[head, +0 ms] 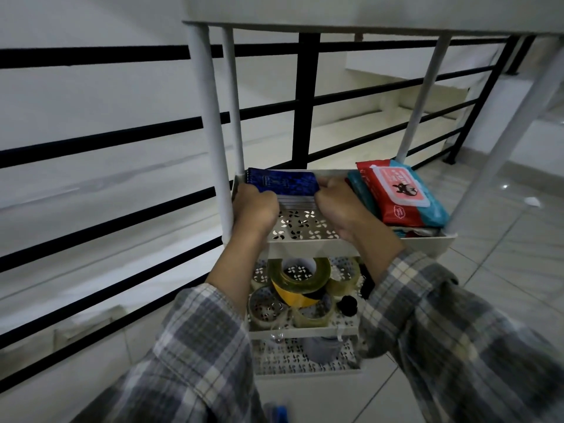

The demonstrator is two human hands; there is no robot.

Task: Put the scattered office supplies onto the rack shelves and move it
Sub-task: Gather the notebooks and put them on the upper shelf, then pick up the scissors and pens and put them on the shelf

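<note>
The left hand [253, 206] and right hand [338, 206] curl their fingers [326, 184] round the notebooks [283, 184], hiding their tips and the stack's ends. Packs under the red wipes pack [396, 190] show only their edges, and its print is too small to read. The right sleeve [427, 315] covers the tape shelf's [302, 331] right corner. A grey object [323, 349] below is blurred. A blue thing [279, 413] is cut off at the bottom edge.

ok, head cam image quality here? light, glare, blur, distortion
Head view: dim, flat light; wide-angle stretch splays the white rack poles outward; a glare spot on the glossy white floor tiles; the dark blue spiral notebook gripped by left hand and right hand is sharp; the plaid sleeves and blue object at the bottom edge are blurred.
</note>
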